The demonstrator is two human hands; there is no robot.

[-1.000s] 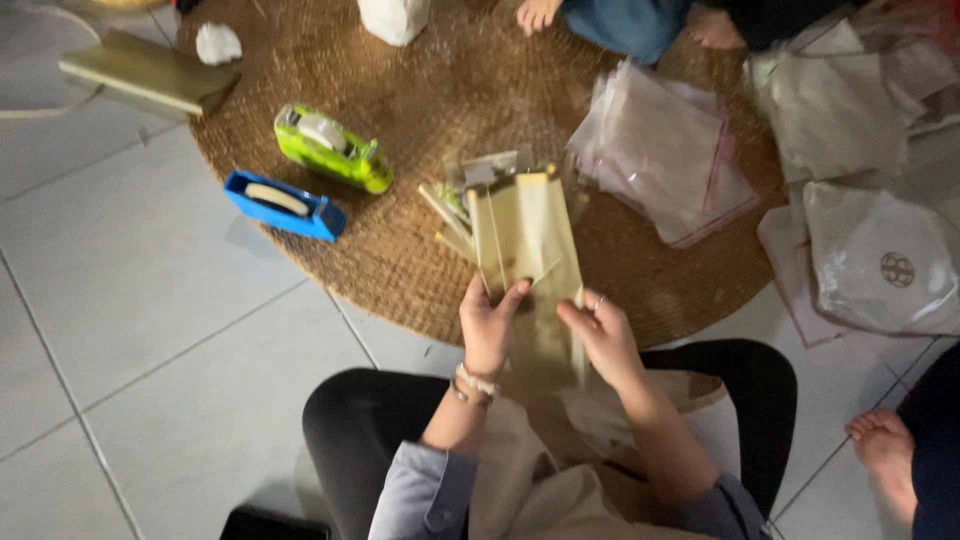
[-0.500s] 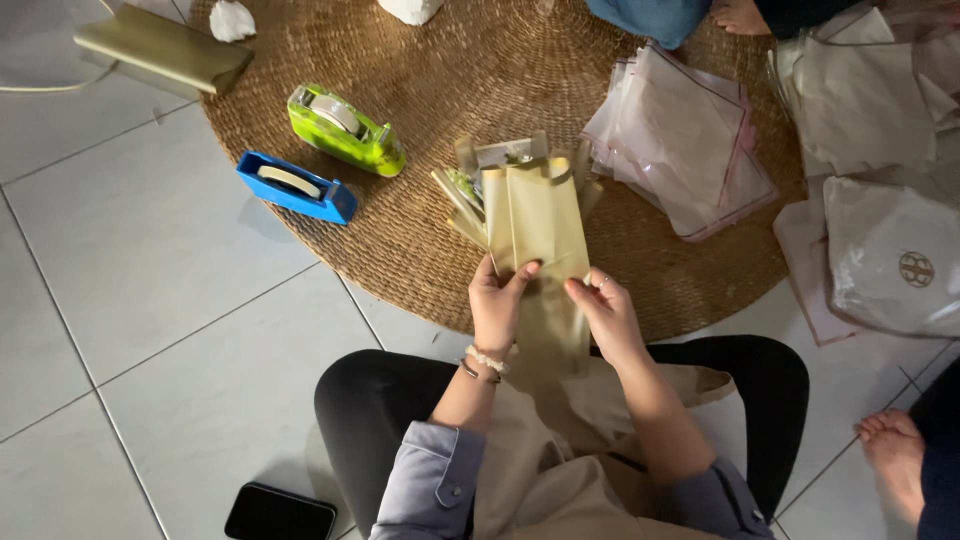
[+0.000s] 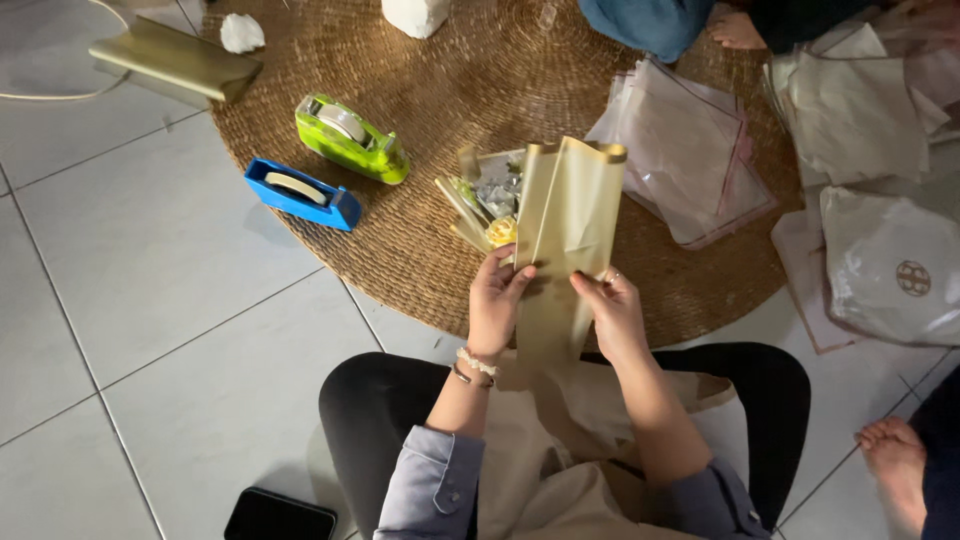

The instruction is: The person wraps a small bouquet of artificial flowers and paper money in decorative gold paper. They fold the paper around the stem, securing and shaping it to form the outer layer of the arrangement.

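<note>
Left hand [image 3: 497,292]: pinching gold sheet [image 3: 565,215] | Right hand [image 3: 612,305]: pinching same sheet, upright over woven mat [image 3: 430,260] | Step: likely straightening sheet | Next: firm, even grip on both edges | Nearby: green tape dispenser [image 3: 350,140], blue tape dispenser [image 3: 300,195]

Both hands have raised the gold sheet [image 3: 565,215], its top now splayed.

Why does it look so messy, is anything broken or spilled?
Nothing looks broken or spilled. Both hands, left hand and right hand, hold a gold translucent wrapping sheet upright. The clear plastic sheets on the round woven mat lie loosely fanned.
</note>
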